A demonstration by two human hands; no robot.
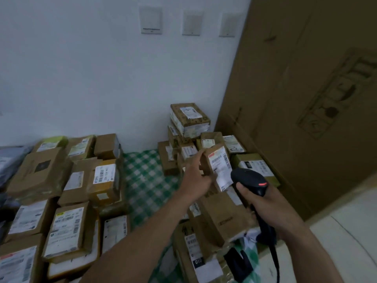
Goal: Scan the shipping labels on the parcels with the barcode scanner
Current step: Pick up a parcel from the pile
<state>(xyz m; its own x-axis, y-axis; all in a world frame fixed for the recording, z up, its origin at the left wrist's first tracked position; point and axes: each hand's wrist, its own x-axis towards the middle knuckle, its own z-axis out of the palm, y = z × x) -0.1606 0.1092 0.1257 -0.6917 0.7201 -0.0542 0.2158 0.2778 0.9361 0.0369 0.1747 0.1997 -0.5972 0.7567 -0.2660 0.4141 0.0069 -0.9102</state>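
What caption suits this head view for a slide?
Left hand holds a labelled parcel while right hand holds the barcode scanner close to it.

White digits "010" stand out on a black tag (198, 261) stuck to the carton (181, 257) low in the right-hand pile. A code starting "231-23" runs sideways along the white label (105, 174) of a left-hand box (95, 189), and the print on every other label is too blurred to read.

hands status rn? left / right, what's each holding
Left hand: grips a small brown parcel, its label turned toward the scanner.
Right hand: grips the black barcode scanner by its handle, head aimed at that label.
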